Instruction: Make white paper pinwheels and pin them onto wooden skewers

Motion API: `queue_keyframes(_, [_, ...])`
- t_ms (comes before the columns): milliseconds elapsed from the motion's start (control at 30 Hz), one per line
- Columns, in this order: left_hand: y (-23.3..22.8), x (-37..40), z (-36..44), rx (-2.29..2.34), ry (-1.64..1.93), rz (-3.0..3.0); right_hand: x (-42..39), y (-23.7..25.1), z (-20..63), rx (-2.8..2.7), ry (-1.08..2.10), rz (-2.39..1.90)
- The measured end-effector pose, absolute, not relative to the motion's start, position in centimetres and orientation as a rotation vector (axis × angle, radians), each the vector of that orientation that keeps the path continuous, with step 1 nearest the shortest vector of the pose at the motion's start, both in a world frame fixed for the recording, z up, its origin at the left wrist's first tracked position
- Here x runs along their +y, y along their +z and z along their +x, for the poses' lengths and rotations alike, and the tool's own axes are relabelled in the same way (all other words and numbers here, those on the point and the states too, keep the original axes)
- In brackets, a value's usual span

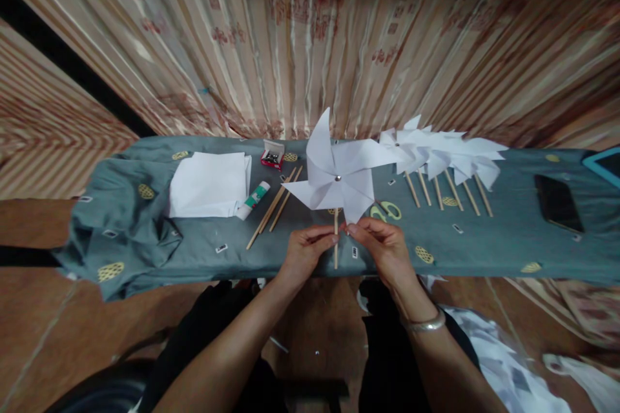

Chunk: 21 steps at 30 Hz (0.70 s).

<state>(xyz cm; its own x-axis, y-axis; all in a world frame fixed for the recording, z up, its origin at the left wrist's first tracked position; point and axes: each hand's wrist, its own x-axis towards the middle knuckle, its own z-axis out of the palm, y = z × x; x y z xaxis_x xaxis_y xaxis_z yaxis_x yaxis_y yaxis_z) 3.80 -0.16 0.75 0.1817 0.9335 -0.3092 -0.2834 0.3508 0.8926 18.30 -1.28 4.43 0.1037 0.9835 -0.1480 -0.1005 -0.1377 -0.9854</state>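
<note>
A white paper pinwheel with a shiny pin at its centre stands upright in front of me on a thin wooden stick. My left hand is closed around that stick, thumb and fingers pinching it below the blades. The fingers of my right hand are pinched together at the tip of the lowest blade. Behind the pinwheel, scissors with green handles are partly hidden. To its left lie several loose wooden sticks, a glue stick and a small open red box of pins.
A stack of white paper lies on the left of the green cloth-covered table. Several pinwheels lie overlapped at the back right. A dark phone and a blue-edged device are farther right. A patterned curtain hangs behind.
</note>
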Motion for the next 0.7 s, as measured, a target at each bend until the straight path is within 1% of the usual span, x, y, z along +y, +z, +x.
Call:
queue_keyframes(400, [1.00, -0.24, 3.88, 1.037, 1.019, 0.778, -1.38, 4.04, 18.12, -1.083, 1.221, -1.326])
queue_keyframes(700, [1.04, 0.00, 4.30, 1.035, 1.026, 0.783, -1.36, 3.77, 18.47, -1.192, 0.967, -1.423])
